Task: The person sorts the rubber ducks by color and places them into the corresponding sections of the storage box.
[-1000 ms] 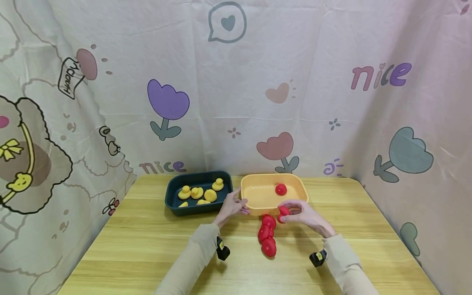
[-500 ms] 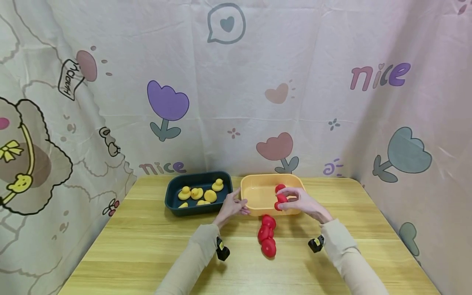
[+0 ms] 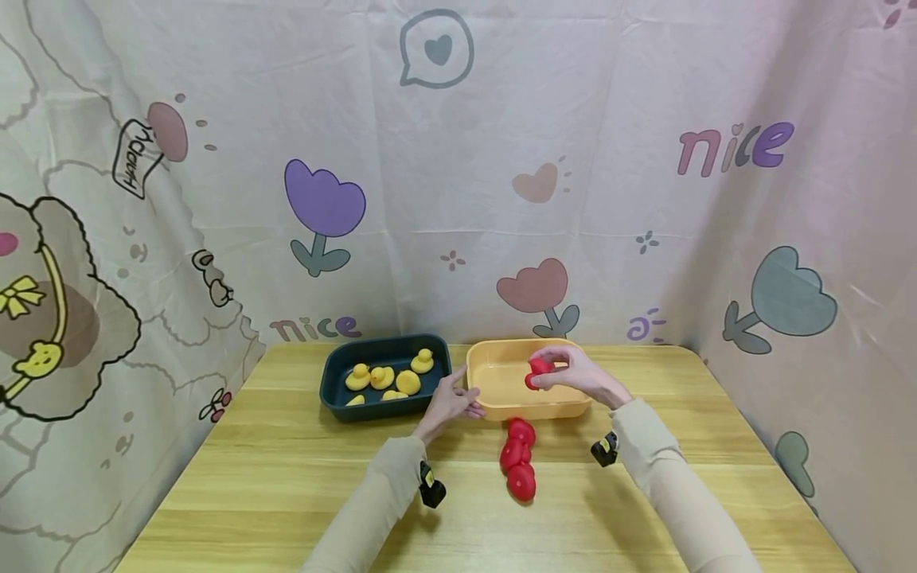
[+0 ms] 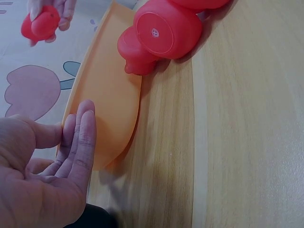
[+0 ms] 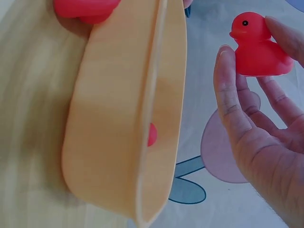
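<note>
A red rubber duck [image 5: 259, 47] is pinched between the thumb and fingers of my right hand [image 3: 579, 374], above the yellow bin [image 3: 548, 410]. My left hand [image 3: 447, 400] touches that bin's left front corner; in the left wrist view its fingers [image 4: 84, 147] lie fairly straight against the outer wall. Another red duck inside the bin shows only as a small red patch [image 5: 152, 135] in the right wrist view. Several more red ducks [image 3: 517, 455] lie in a row on the table before the bin; one in the left wrist view shows its flat base [image 4: 156, 33].
A dark blue bin [image 3: 337, 404] with several yellow rubber ducks [image 3: 383, 376] stands left of the yellow bin. Both bins are near the back edge of the wooden table [image 3: 286, 493]. A printed curtain [image 3: 444, 159] hangs behind and at the sides.
My right hand has carried the red duck from in front of the yellow bin, up over its front rim and a little left. My left hand has stayed at the corner.
</note>
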A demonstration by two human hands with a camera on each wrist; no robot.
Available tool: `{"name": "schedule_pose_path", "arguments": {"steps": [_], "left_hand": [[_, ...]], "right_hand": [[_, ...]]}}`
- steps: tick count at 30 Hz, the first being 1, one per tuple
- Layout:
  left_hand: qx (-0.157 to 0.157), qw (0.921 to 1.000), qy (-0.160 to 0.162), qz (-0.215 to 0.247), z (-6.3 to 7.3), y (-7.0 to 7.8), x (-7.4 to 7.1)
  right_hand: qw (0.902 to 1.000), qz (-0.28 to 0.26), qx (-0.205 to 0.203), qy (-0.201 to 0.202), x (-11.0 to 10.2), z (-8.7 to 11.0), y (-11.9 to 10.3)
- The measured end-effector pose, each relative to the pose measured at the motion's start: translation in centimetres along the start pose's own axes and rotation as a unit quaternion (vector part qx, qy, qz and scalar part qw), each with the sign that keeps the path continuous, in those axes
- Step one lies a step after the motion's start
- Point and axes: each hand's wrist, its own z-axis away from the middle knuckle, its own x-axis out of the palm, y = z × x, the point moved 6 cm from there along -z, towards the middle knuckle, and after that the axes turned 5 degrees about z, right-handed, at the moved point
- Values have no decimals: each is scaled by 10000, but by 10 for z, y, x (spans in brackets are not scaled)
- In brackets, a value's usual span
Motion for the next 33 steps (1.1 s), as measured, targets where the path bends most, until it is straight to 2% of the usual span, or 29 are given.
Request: {"name": "schedule_pose_path", "arguments": {"steps": [3, 10, 16, 22, 27, 33], "left_hand": [[-23, 10000, 10, 0, 0, 0, 0], [-97, 9999, 8, -34, 0, -1, -1], [-46, 10000, -41, 10, -1, -1, 0], [-51, 10000, -40, 41, -1, -1, 0], [-65, 10000, -23, 20, -1, -1, 0], [-142, 9999, 12, 37, -2, -2, 0]], "right_hand": [[10000, 44, 42, -20, -1, -6, -3], [9981, 564, 242, -86, 0, -22, -5], [9970, 627, 447, -112, 4, -34, -3], [9957, 559, 723, -138, 11, -43, 0], [9976, 276, 597, -204, 19, -53, 2], [9985, -47, 547, -59, 28, -65, 8]]}}
